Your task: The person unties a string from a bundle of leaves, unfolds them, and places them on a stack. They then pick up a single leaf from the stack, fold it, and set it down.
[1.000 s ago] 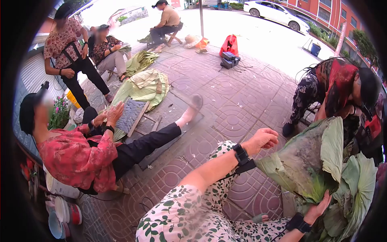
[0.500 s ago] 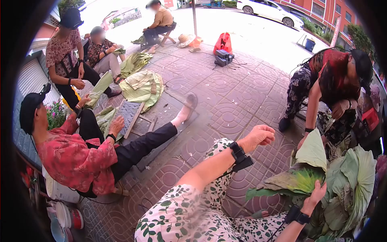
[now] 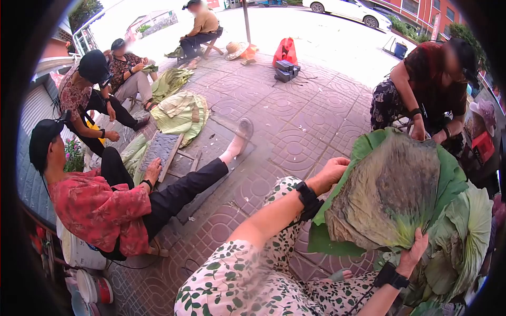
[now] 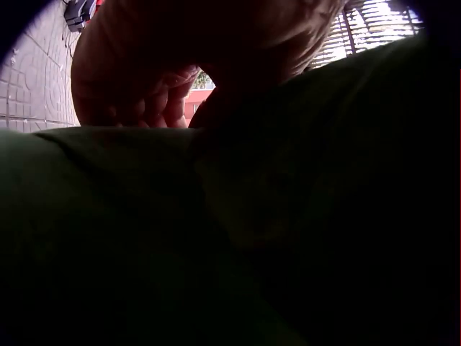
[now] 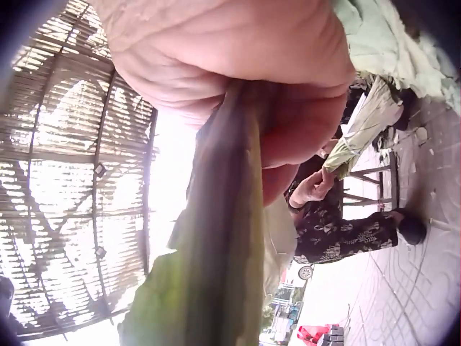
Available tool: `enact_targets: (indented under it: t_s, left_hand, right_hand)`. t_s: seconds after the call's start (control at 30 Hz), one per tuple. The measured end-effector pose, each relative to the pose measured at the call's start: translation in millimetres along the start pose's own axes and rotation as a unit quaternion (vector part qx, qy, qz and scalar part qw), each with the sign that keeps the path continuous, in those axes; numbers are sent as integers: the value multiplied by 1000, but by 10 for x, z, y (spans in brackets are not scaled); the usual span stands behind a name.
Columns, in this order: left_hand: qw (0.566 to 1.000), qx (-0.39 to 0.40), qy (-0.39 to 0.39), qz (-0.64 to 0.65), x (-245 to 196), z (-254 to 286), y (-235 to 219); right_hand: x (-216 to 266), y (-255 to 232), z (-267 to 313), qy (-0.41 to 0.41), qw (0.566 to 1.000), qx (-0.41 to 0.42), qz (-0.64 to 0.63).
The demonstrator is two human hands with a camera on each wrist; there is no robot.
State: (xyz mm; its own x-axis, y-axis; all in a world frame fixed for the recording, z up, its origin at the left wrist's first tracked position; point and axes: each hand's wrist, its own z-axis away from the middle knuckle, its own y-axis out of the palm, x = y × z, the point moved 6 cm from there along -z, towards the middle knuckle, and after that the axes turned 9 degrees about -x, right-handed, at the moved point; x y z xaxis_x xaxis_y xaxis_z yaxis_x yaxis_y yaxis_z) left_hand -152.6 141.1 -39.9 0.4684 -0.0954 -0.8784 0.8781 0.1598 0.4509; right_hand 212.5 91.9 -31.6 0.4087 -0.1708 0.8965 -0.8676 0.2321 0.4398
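Observation:
A large, wilted lotus leaf (image 3: 385, 189), brown in the middle with yellow-green at its lower edge, is spread before me in the head view. Green leaf (image 3: 450, 179) shows around and under it. My right hand (image 3: 412, 252) pinches the lower right edge; the right wrist view has the folded leaf (image 5: 216, 274) running out from between thumb and fingers. At the upper left edge is my left hand (image 3: 327, 176), its fingers curled over the rim. In the dark left wrist view, the left hand (image 4: 194, 65) grips the leaf's edge (image 4: 94, 137).
More folded leaves (image 3: 469, 226) lie at my right side. A bent-over person (image 3: 421, 79) sits beyond them. On the left, a person in a red shirt (image 3: 100, 205) sits by a woven stool (image 3: 158, 150), one leg stretched out. Pale leaf bundles (image 3: 184, 116) lie on the paving.
The leaf has gone from folded in my right hand to spread wide and higher. My left hand, earlier apart from it, has come to its left edge. The person opposite has drawn back.

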Motion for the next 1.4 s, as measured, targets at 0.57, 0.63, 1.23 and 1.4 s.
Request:
enact_targets:
  t_s: [0.57,0.63,1.23,1.4]
  left_hand:
    - [997,-33,-57,-44,-145,152,19]
    - [997,-32,-32,-61,-114,92,0]
    - [1000,-5,-6,1,-120,9,-48]
    - [998,17,-4,55,-120,49,-2]
  right_hand:
    - [441,-78,349,-390,814,-71,424]
    - [495,20,382,-469,680,-77,558]
    - [163,-27,47,3,996,-79,-35]
    - [222,-19,87,-10,991,-70,-109]
